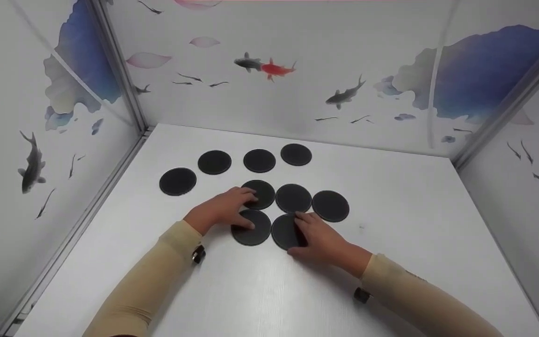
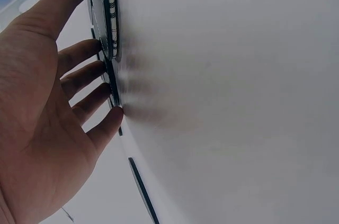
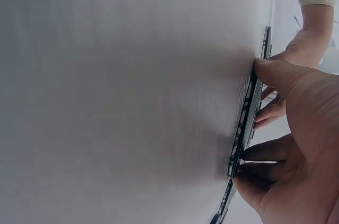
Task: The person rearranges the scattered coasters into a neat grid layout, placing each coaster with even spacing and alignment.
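Observation:
Flat black round coasters lie on the white table. In the head view my left hand (image 1: pixel 225 207) rests with its fingers on one coaster (image 1: pixel 264 193) and its thumb on the nearer left coaster (image 1: pixel 258 236). Those fingers (image 2: pixel 85 78) look extended and spread in the left wrist view. My right hand (image 1: pixel 323 239) holds the nearer right coaster (image 1: pixel 282 231) by its edge, thumb at the front and fingertips at the back. In the right wrist view, that thumb (image 3: pixel 270 70) touches the coaster's rim. These coasters sit edge to edge; the right hand hides part of one.
Beside the held group lie a middle coaster (image 1: pixel 293 198) and a right one (image 1: pixel 331 206). Farther back, several separate coasters, including the leftmost one (image 1: pixel 178 181), form a loose curve. White panels (image 1: pixel 288 103) with painted fish enclose the table (image 1: pixel 419 224) at the back and sides.

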### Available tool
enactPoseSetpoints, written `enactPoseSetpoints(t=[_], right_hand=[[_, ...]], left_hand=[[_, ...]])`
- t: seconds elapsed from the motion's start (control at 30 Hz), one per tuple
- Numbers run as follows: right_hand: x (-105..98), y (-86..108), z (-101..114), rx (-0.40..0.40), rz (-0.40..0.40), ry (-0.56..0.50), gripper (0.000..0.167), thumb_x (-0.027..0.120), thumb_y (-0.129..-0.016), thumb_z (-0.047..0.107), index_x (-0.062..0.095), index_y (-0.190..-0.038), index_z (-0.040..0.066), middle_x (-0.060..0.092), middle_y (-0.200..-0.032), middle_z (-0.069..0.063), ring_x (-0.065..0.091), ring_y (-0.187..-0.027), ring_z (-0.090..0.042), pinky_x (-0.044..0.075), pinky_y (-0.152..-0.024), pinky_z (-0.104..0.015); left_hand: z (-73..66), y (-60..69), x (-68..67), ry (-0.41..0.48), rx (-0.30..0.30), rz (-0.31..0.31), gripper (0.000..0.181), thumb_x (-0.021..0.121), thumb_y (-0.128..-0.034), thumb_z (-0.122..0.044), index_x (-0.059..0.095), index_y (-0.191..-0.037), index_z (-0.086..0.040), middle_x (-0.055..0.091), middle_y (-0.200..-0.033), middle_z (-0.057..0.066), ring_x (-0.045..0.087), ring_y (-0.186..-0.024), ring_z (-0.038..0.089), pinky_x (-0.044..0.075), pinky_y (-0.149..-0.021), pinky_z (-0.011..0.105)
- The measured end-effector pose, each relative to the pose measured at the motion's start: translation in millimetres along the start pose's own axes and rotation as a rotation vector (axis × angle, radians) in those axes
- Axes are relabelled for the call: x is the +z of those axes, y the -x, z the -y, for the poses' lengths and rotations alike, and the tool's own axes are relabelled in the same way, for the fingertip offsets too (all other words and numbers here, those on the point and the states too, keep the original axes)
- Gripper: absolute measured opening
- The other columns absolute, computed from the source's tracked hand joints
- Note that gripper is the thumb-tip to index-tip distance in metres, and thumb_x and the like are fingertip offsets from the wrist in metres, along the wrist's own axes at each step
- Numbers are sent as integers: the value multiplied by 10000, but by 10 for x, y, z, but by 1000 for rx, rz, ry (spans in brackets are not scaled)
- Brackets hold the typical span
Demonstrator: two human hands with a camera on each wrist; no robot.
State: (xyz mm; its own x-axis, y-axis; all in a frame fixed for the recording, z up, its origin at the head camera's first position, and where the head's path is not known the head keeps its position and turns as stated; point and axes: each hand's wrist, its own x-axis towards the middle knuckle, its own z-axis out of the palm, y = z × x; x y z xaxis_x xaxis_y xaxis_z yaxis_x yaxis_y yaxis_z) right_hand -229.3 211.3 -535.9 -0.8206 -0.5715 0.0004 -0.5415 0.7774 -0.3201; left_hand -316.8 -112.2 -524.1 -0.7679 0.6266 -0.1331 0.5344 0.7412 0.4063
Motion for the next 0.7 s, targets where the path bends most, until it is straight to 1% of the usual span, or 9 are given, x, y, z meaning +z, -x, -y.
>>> enactPoseSetpoints(t=[0.13,0.3,0.7], right_hand=[[-5,-1,9,2,3,-20,908,868,-954,464,527,-1559,-121,469,-1669,-250,495,-1496,-408,456,-1220,-524],[15,5,-7,-9,-11,-17,888,851,-965,476,540,-1552,-113,476,-1662,-254,505,-1490,-404,464,-1212,-522],[5,4,-4,5,-7,-24,882,841,-972,487,543,-1555,-103,474,-1666,-254,506,-1486,-409,460,-1216,-523]], left_hand=[[10,4,1,-4,0,-2,819,877,-932,-499,582,-1593,-117,413,-1745,68,368,-1614,302,366,-1287,466],[20,0,10,-1,7,-2,821,882,-930,-496,584,-1587,-104,418,-1740,82,352,-1625,306,350,-1298,464],[8,11,8,-1,8,-8,829,887,-924,-506,585,-1588,-113,421,-1736,72,381,-1603,300,382,-1277,468]])
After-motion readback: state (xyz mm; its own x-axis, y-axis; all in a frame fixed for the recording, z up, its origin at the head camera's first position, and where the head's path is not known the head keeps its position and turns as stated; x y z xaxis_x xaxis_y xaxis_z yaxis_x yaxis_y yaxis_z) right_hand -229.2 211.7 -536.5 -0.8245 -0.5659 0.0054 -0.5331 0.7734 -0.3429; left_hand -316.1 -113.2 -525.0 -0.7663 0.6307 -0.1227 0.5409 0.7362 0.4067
